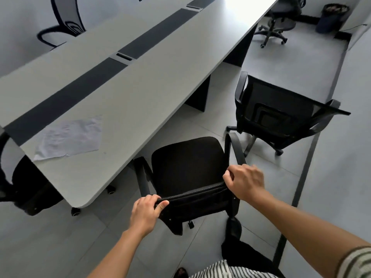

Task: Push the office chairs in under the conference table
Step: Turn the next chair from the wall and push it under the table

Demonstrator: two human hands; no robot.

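Two hands are on one black chair (188, 167) in the head view. The left hand (145, 212) is wrapped around the top edge of the chair back at its left corner. The right hand (246, 182) is wrapped around the same edge at its right corner. This chair sits just beside the long side of the grey table (124, 93). Its seat is out in the open, not under the table top yet. Its left armrest is close to the table edge.

I think the job is only partly done. A second chair (281, 115) stands further along, turned away and well apart from the table, so it needs pushing too. A third chair (275, 21) sits near the far end of the table. It looks partly under, but I cannot be sure. On the far side, a chair with a curved back (66, 23) is close to the table. At the left edge, a dark chair (22, 183) seems pushed in at the table's near end.

Some things are hard to see. The wheels of the held chair are mostly hidden under its seat. The far end of the table is washed out by bright light. A crumpled paper (69, 137) lies on the table. The person's body is cut off at the bottom.
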